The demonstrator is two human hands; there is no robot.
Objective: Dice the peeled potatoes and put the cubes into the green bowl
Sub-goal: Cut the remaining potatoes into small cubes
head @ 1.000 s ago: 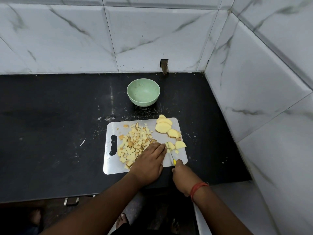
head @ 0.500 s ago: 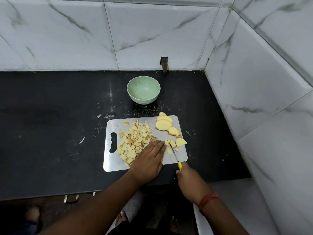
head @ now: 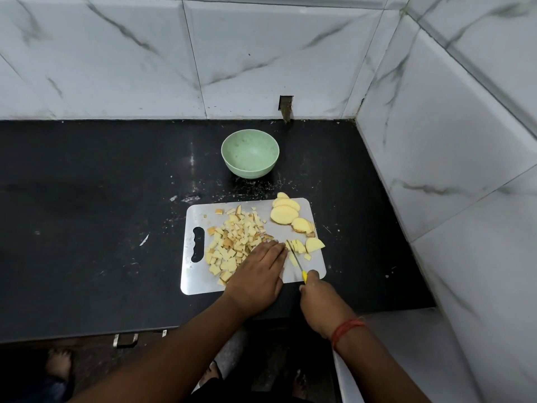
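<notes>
The right hand [head: 322, 301] grips a yellow-handled knife [head: 296, 260] over potato strips [head: 297, 246] on the cutting board [head: 308, 264]. The left hand [head: 258, 274] lies flat, fingers straight, beside the cubes [head: 232, 239]. The green bowl [head: 250, 152] holds nothing.

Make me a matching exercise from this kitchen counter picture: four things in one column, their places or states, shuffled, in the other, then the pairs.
Things
1. pale green round bowl
2. pile of small yellow potato cubes
3. yellow-handled knife
4. uncut yellow potato slices

Places or states
A. gripped by the right hand
B. far right corner of the grey cutting board
C. empty, on the black counter beyond the board
D. board's left half, by the left hand

Pairs: 1-C, 2-D, 3-A, 4-B
</notes>
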